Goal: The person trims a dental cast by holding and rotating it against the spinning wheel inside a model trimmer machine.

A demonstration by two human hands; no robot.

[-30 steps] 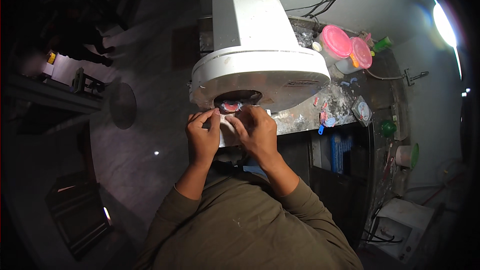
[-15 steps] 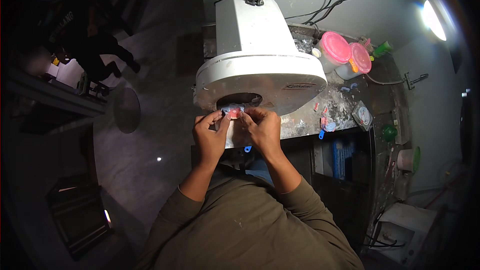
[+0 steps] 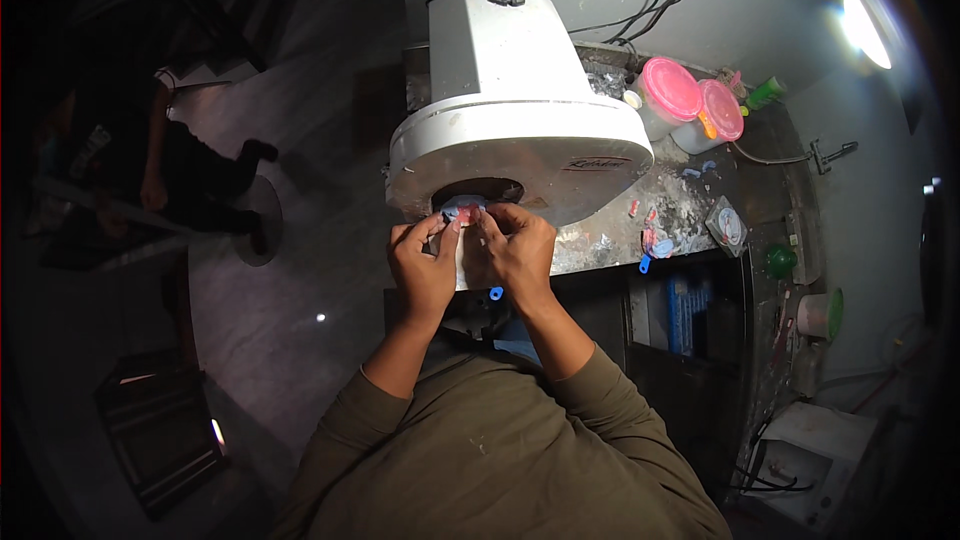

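A small pink-red and blue-grey moulded piece (image 3: 466, 212) is pinched between my two hands. My left hand (image 3: 420, 265) grips its left side with thumb and fingertips. On the right side, my right hand (image 3: 524, 252) has its fingers closed on the same piece. Both hands are at the lower lip of the dark round opening (image 3: 505, 188) in a white bench machine (image 3: 500, 130). The far edge of the piece reaches into that opening, and my fingertips hide parts of it.
Pink-lidded tubs (image 3: 670, 88) stand right of the machine on a stained worktop (image 3: 590, 250). Red and blue scraps (image 3: 655, 240) lie near its front edge, beside a clear square dish (image 3: 726, 227). A blue tag-like piece (image 3: 496, 294) shows below my hands. At the left, a person (image 3: 190, 170) in dark clothes is on the floor side.
The piece has tilted and moved slightly farther into the opening, with both hands still on it. The person at the left has moved nearer along the floor.
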